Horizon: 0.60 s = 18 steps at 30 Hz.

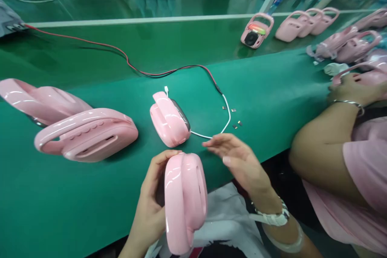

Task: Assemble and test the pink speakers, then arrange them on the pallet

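Note:
My left hand [151, 205] grips a pink plastic speaker with a handle [184, 201], held on edge at the near rim of the green bench. My right hand [238, 159] hovers open just right of it, fingers stretched toward a second pink speaker [168, 120] lying on the bench. A white cable [225, 121] runs from that second speaker and joins a red and black wire [127, 60]. My right wrist wears a watch.
Two more pink speakers [87, 135] lie at the left. Several small metal parts [234, 119] sit beside the cable. A co-worker's arm [326, 141] in a pink sleeve reaches over pink speakers [347, 42] at the right. One lit speaker [256, 31] stands farther back.

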Tool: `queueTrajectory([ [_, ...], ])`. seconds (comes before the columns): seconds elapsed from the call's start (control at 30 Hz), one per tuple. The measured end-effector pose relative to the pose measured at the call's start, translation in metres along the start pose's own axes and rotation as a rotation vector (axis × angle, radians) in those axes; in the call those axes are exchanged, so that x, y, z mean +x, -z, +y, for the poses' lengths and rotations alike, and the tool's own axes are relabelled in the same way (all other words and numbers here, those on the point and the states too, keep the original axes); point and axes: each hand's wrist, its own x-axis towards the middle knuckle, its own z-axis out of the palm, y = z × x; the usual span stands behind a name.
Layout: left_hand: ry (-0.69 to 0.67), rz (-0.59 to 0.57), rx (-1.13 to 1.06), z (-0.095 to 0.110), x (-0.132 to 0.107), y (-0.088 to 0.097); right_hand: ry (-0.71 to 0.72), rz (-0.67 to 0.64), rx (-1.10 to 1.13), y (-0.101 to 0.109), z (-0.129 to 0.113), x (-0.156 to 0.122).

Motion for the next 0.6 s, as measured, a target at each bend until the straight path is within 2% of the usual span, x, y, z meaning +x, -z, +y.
queueTrajectory([
  [0.07,-0.017,-0.024,0.030,-0.001,0.001,0.001,0.192,0.308,-0.459,0.023,-0.011,0.006],
  [0.1,-0.026,-0.025,0.040,-0.003,0.000,0.001,0.252,0.413,-0.677,0.036,-0.015,0.010],
  [0.13,-0.035,-0.011,0.043,-0.004,-0.001,0.000,0.278,0.461,-0.856,0.047,-0.018,0.015],
  [0.17,-0.050,0.017,0.042,-0.006,-0.002,-0.002,0.274,0.455,-0.990,0.058,-0.019,0.021],
  [0.23,-0.106,0.083,0.040,-0.008,-0.003,-0.007,0.215,0.358,-1.152,0.073,-0.018,0.031],
  [0.33,-0.167,0.184,0.072,-0.006,-0.003,-0.014,0.170,0.312,-1.247,0.084,-0.012,0.040],
  [0.43,-0.126,0.228,0.119,0.003,0.000,-0.015,0.198,0.296,-1.227,0.086,-0.008,0.042],
  [0.47,-0.109,0.201,0.152,0.005,0.001,-0.013,0.205,0.287,-1.211,0.086,-0.008,0.042],
  [0.6,-0.084,-0.025,0.342,0.007,0.004,0.001,0.174,0.258,-1.173,0.086,-0.010,0.046],
])
